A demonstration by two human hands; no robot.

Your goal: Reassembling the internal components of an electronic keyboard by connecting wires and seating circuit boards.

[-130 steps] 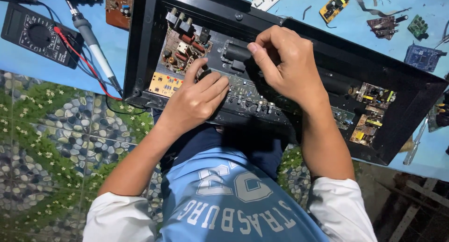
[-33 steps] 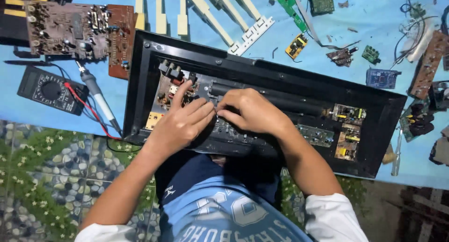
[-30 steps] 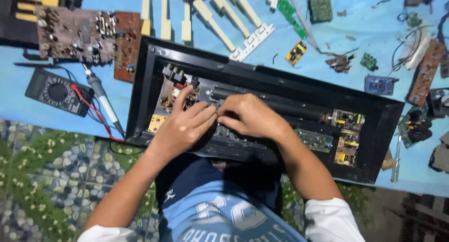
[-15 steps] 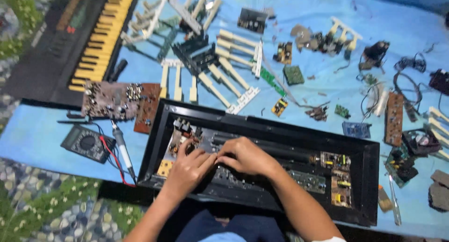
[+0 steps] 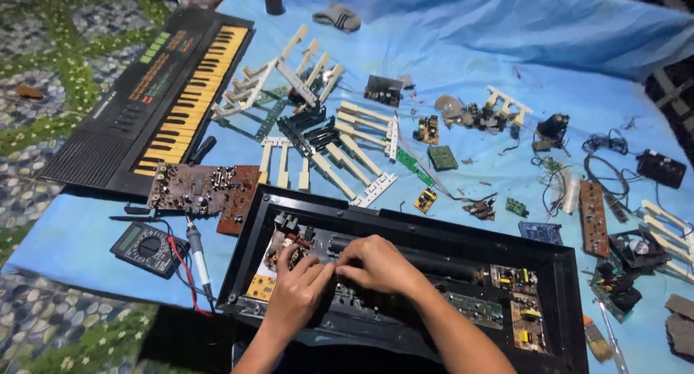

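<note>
An opened black keyboard case (image 5: 426, 233) lies in front of me with circuit boards showing inside. Both my hands rest in its left half. My left hand (image 5: 298, 293) presses on the parts beside a small yellowish board (image 5: 262, 286). My right hand (image 5: 377, 265) lies next to it, fingers curled over a black component in the middle of the case. What the fingertips grip is hidden. More green and brown boards (image 5: 522, 309) sit in the case's right half.
A blue cloth (image 5: 463, 70) covers the floor. On it lie a black keyboard with yellowed keys (image 5: 155, 92), loose key strips (image 5: 340, 150), a brown circuit board (image 5: 202, 193), a multimeter (image 5: 148, 247) with probes, and several small boards, wires and parts at right.
My head has tilted up, so the view now takes in the far cloth, the second keyboard and the scattered parts. Both hands stay close together inside the case's left half.
</note>
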